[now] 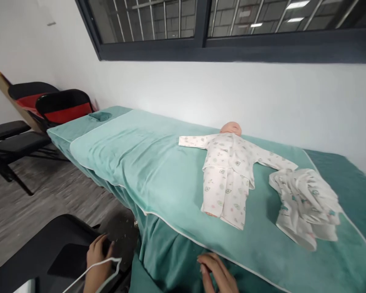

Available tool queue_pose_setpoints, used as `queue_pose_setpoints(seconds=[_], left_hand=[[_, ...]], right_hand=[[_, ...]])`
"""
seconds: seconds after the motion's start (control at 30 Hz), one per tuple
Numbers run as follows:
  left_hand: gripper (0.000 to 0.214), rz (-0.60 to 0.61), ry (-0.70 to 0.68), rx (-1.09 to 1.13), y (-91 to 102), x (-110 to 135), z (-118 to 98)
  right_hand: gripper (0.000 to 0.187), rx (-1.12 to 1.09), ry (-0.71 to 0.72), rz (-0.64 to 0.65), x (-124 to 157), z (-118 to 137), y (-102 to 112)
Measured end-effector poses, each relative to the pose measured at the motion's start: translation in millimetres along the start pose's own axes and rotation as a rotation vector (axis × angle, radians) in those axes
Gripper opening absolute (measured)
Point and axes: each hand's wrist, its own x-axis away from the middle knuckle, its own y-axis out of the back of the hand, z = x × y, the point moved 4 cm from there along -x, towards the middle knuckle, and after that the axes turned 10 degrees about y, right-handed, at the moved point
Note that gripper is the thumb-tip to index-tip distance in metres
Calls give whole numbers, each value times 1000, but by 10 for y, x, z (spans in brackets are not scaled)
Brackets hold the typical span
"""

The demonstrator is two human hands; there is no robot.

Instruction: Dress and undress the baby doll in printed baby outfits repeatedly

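Note:
My left hand (98, 258) is at the lower left, over the edge of a black chair, beside a flat dark rectangle (68, 260). Its fingers are loosely bent, the thumb is apart, and I see nothing in it. A white cord (105, 261) crosses that wrist. At the bottom middle, my right hand (216, 272) hovers by the bed's front edge, fingers half bent and holding nothing visible. Beyond it a baby doll (232, 127) lies on the bed, dressed in a white patterned top (225, 152) and matching pants (225, 195). The top's sleeves are spread wide.
A crumpled white patterned cloth (306, 203) lies right of the doll. Light green sheeting (152, 162) covers the bed, which stands against a white wall under a barred window (152, 20). Folding chairs (64, 108) stand at the left, and a black chair (49, 232) is close in front.

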Motion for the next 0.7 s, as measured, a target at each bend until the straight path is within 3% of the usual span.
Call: queue_pose_setpoints(seconds=[0.07,0.17,0.37,0.47,0.57,0.63,0.7], left_hand=[[30,15,-105,94,-116,-3,-539],[32,32,-259,286,-152,29,-1514],[23,113,-487,637,-191,-89,-3559],[26,289,-582,742,-448,-333,-4548],[28,472,-657,762,-823,-605,-5433],[30,559,-646,696,-1095,-761,-5863],[34,647,-616,620,-1341,-863,-6121]], right_hand=[[17,1,-72,-48,-64,-62,230],[12,12,-126,-104,-274,-128,583],[13,74,-121,-196,-1108,-357,1095],[17,69,-190,-344,-1762,-735,1264],[19,133,-252,-496,-2509,-1265,1387],[21,245,-326,-448,-2960,-1631,1398],[23,342,-401,-301,-3289,-1929,1349]])
